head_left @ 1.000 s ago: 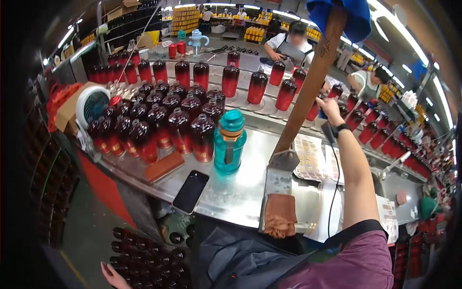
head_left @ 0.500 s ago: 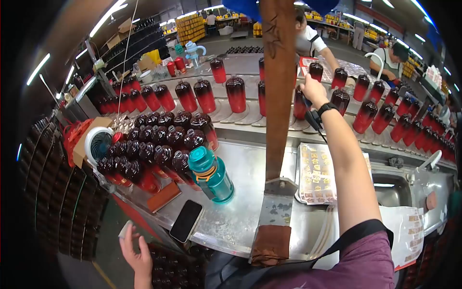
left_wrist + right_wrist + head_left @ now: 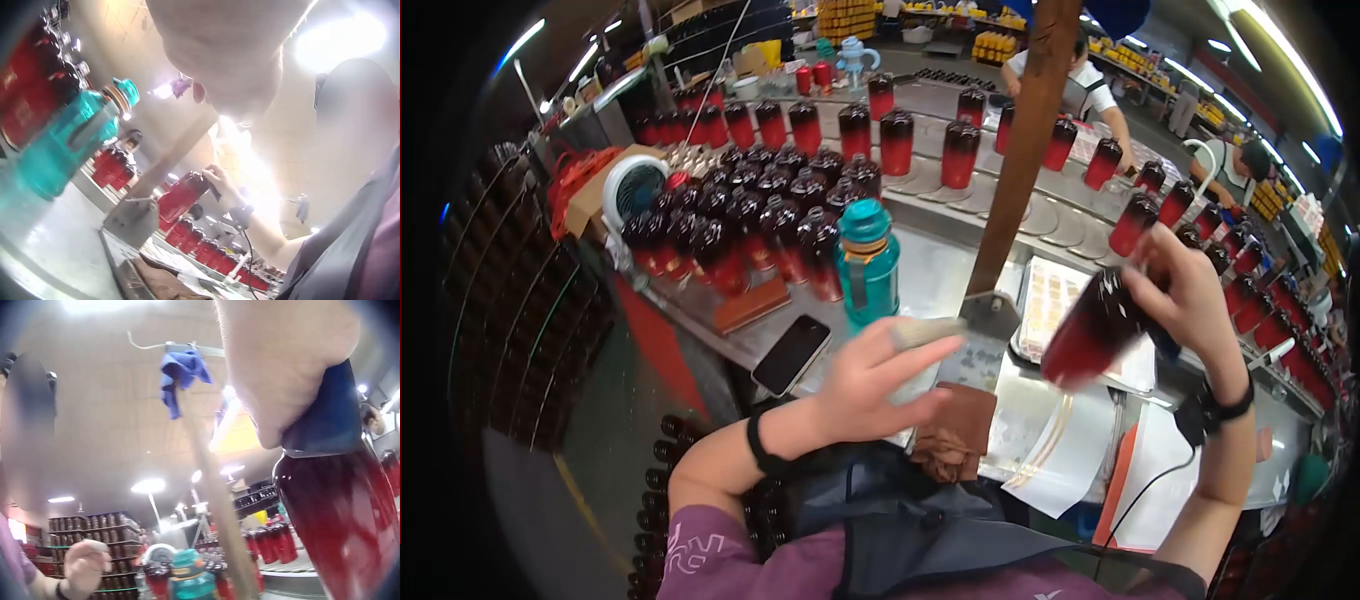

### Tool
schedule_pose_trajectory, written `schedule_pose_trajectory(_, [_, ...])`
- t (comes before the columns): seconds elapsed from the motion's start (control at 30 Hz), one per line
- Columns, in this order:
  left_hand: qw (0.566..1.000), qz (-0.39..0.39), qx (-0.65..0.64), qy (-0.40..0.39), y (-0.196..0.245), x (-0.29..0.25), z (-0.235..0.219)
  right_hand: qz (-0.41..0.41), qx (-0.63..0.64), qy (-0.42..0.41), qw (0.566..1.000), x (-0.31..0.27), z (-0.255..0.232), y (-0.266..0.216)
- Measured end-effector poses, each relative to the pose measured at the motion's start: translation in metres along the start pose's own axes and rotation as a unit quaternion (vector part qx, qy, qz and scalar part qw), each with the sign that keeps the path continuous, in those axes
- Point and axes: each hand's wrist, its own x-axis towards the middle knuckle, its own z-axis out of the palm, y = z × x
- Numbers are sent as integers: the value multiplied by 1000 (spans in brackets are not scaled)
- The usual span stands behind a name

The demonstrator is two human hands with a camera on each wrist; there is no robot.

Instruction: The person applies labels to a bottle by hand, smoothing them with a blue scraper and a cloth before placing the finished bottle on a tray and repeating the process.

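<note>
My right hand (image 3: 1175, 290) grips a red-to-black gradient bottle (image 3: 1090, 332) by its dark upper end and holds it tilted in the air above a sheet of labels (image 3: 1048, 298). The same bottle (image 3: 340, 519) fills the right wrist view and shows small in the left wrist view (image 3: 181, 197). My left hand (image 3: 930, 365) hovers over the steel table's near edge with fingers stretched toward the bottle; its index finger (image 3: 922, 330) wears a pale cover. It holds nothing I can see. A gap separates the two hands.
A teal water bottle (image 3: 867, 262) and a phone (image 3: 792, 353) sit on the steel table (image 3: 920, 285), beside a cluster of bottles (image 3: 750, 215). A slanted wooden post (image 3: 1025, 150) rises from a bracket; a brown cloth (image 3: 955, 430) hangs below. Bottles ride the conveyor (image 3: 960, 150) behind; other workers stand beyond.
My right hand has lifted a bottle off the conveyor and drawn it back toward me. My left hand has risen from below the table to in front of the post.
</note>
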Motion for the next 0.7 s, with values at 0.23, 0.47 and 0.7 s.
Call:
schedule_pose_trajectory(0.23, [947, -94, -293, -93, 60, 23, 57, 24, 208, -160, 965, -35, 24, -56])
schedule_pose_trajectory(0.47, [823, -367, -433, -10, 3, 1, 119, 164, 322, -86, 928, -34, 113, 9])
schedule_pose_trajectory(0.7, [624, -494, -604, -38, -41, -10, 131, 273, 444, -230, 822, -85, 168, 27])
